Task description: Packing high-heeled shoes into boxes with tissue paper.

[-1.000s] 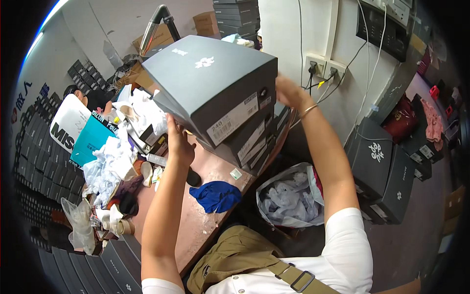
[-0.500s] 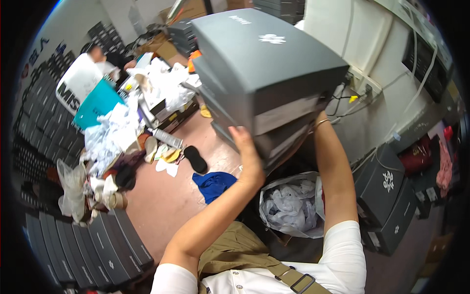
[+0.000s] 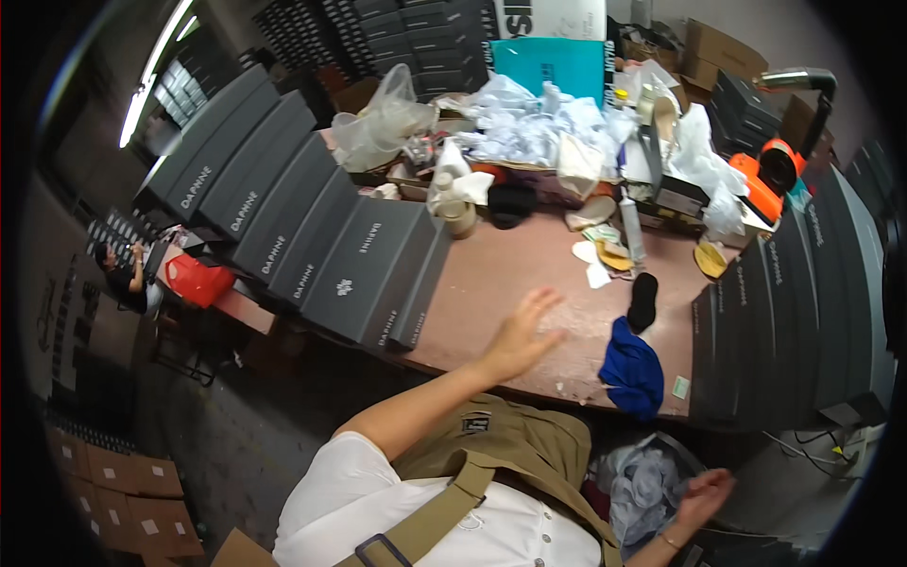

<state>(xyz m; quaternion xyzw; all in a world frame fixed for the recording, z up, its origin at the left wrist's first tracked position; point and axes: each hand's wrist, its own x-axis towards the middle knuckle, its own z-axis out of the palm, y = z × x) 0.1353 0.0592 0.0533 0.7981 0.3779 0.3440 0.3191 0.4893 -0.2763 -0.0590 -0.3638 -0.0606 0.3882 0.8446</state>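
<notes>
Your left hand (image 3: 524,338) is empty, fingers spread, over the pinkish tabletop (image 3: 472,288).
Left of that grip: dark grey cardboard boxes (image 3: 354,269), white lettering, flower emblem on one. Right of it: crumpled blue cloth (image 3: 635,369), then more grey boxes (image 3: 751,321), lettering dim, far ends lost in the dark rim. Your right hand (image 3: 704,499), half-curled, nothing seen in it, is beside the pale bag of crumpled wrapping (image 3: 645,482), partly hidden. Beyond left grip: printed white panel (image 3: 562,19), cut off on top.
</notes>
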